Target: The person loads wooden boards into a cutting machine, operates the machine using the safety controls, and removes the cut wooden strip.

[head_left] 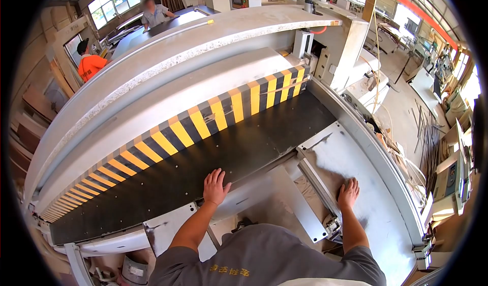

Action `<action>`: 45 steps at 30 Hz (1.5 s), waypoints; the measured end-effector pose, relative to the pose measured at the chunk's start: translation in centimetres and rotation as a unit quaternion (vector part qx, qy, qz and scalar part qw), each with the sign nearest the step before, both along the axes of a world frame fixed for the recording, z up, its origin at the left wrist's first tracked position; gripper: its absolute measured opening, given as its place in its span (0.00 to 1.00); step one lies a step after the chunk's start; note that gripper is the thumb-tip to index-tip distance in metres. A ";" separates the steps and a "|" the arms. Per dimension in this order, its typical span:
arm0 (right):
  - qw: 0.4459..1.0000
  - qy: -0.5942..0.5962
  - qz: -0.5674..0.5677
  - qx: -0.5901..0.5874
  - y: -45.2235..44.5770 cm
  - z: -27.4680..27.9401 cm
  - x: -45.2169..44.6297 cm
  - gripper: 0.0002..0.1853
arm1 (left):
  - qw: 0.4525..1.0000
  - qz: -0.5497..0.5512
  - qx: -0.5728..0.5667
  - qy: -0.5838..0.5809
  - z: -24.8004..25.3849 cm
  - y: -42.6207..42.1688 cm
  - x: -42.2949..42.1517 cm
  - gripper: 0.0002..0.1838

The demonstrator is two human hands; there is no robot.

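Observation:
My left hand (215, 186) rests near the front edge of the black machine bed (173, 184), its fingers a little apart and nothing in it. Over on the right, my right hand (348, 192) lies on the grey metal side table (378, 204), fingers spread, also holding nothing. Between the two hands sit a metal plate (295, 199) and a rail (315, 184). Behind the bed runs a guard with yellow and black stripes (195, 121).
A large white machine beam (178, 47) arches across the back. Beyond it are a person in orange (90, 65) and a person in grey (155, 15). Cables (389, 128) and a pile of thin strips (432, 138) lie at the right.

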State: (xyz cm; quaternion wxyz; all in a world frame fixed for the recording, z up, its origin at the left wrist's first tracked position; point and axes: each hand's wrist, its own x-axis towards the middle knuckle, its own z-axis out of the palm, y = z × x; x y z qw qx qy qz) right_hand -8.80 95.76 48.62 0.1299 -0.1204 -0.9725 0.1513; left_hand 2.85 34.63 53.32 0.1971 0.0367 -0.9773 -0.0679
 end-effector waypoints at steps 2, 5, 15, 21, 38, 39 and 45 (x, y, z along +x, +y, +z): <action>1.000 0.000 0.000 0.000 0.0 0.0 0.0 0.29 | 1.000 0.001 0.002 -0.005 0.0 0.0 0.0 0.32; 1.000 0.002 -0.001 0.002 0.0 0.0 -0.1 0.29 | 1.000 0.004 0.007 -0.017 -0.2 -0.2 -0.1 0.32; 1.000 -0.012 -0.003 0.005 -0.1 0.1 0.1 0.30 | 1.000 0.002 0.001 -0.010 -0.1 -0.1 -0.1 0.32; 1.000 -0.005 -0.004 0.008 -0.1 0.2 0.1 0.29 | 1.000 -0.002 0.001 -0.001 -0.1 -0.1 -0.1 0.32; 1.000 0.003 -0.001 -0.001 -0.2 0.3 0.2 0.29 | 1.000 0.002 -0.002 -0.002 0.0 0.0 -0.1 0.31; 1.000 0.005 -0.001 0.000 -0.1 0.2 0.2 0.29 | 1.000 0.000 0.000 -0.002 0.0 0.0 -0.1 0.31; 1.000 0.003 -0.002 -0.001 -0.1 0.3 0.2 0.29 | 1.000 -0.003 0.003 0.000 -0.1 0.0 0.0 0.32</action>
